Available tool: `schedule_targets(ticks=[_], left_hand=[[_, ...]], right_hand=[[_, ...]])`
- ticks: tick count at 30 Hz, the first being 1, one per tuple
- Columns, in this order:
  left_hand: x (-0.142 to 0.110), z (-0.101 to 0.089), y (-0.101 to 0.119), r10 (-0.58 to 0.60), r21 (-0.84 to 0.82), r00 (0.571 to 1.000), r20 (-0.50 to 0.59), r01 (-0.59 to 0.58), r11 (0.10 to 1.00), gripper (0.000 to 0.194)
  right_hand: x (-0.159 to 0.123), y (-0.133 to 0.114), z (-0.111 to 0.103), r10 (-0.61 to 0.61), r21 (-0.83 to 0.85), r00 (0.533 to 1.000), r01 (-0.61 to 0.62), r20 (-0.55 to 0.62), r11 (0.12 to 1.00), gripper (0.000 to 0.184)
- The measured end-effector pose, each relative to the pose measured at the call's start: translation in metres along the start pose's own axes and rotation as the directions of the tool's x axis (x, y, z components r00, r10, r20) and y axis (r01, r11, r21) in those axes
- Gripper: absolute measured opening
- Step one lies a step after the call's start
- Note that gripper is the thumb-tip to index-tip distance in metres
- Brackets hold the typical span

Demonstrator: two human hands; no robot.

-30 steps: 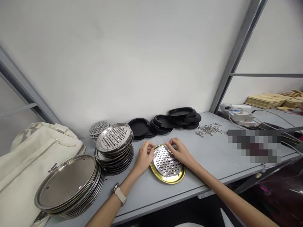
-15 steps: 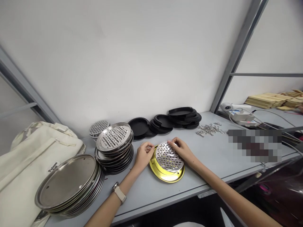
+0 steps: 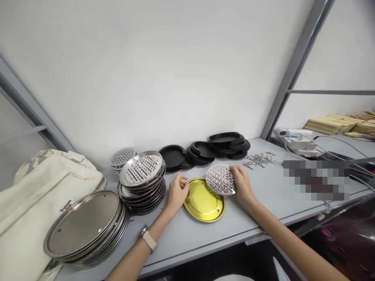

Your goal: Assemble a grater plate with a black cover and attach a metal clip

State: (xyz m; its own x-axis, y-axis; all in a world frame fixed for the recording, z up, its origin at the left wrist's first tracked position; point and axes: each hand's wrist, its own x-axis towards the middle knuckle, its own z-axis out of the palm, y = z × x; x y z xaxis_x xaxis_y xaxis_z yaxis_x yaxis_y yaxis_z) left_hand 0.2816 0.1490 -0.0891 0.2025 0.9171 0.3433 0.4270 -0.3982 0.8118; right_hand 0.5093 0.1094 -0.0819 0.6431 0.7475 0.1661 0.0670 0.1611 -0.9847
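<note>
My right hand grips the right edge of a round silver grater disc, full of punched holes. The disc is raised and tilted over the upper right of a round, shiny yellow metal tray, hiding part of its rim. The tray lies face up on the table and has small holes near its edge. At the tray's left rim, my left hand has its fingers curled, thumb and fingertips closed at the rim. A watch is on the left wrist.
Left of my hands rise a stack of silver trays with grater discs and a stack of plain trays, beside a cream bag. Black round holders line the wall. Small metal clasps lie at right, near cables and wooden pieces.
My right hand has lifted the grater disc off the middle of the yellow tray and moved it up and right, uncovering the tray's face. My left hand stays at the rim.
</note>
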Motion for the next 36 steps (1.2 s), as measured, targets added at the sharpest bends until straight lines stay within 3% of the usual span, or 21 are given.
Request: schedule_targets(ticks=[3,5,7,10,13,18,20,30,36], left_hand=[[-0.001,0.001,0.000,0.039,0.020,0.999,0.014,-0.039,0.999,0.013],[-0.002,0.002,-0.002,0.056,0.022,0.998,0.024,-0.056,0.998,0.012],[-0.002,0.002,-0.003,0.071,0.026,0.997,0.029,-0.071,0.997,0.012],[-0.002,0.003,-0.005,0.079,0.046,0.996,0.040,-0.080,0.996,0.011],[-0.003,0.003,-0.004,0.074,0.057,0.996,0.051,-0.077,0.995,0.012],[-0.003,0.003,-0.003,0.091,0.060,0.995,0.050,-0.094,0.994,0.012],[-0.004,0.003,-0.003,0.089,0.072,0.994,0.056,-0.093,0.993,0.012],[-0.003,0.003,-0.003,0.086,0.087,0.994,0.060,-0.091,0.992,0.013],[-0.002,-0.001,0.000,0.135,0.085,0.980,0.148,-0.149,0.985,0.016]], right_hand=[[-0.011,-0.008,0.007,0.016,-0.047,0.979,-0.006,0.202,0.999,0.019],[-0.020,-0.011,0.012,-0.058,-0.108,0.916,0.109,0.398,0.988,0.018],[-0.027,-0.010,0.015,-0.141,-0.195,0.845,0.276,0.516,0.941,0.015],[-0.033,-0.008,0.017,-0.240,-0.332,0.781,0.493,0.577,0.804,0.016],[-0.036,-0.013,0.012,-0.322,-0.390,0.728,0.624,0.606,0.677,0.022],[-0.052,-0.026,-0.002,-0.255,-0.300,0.563,0.709,0.786,0.638,0.025],[-0.060,-0.027,-0.008,-0.227,-0.298,0.520,0.737,0.823,0.607,0.027],[-0.066,-0.034,-0.024,-0.103,-0.305,0.423,0.782,0.900,0.544,0.072],[-0.063,-0.037,-0.023,-0.068,-0.342,0.437,0.782,0.897,0.520,0.062]])
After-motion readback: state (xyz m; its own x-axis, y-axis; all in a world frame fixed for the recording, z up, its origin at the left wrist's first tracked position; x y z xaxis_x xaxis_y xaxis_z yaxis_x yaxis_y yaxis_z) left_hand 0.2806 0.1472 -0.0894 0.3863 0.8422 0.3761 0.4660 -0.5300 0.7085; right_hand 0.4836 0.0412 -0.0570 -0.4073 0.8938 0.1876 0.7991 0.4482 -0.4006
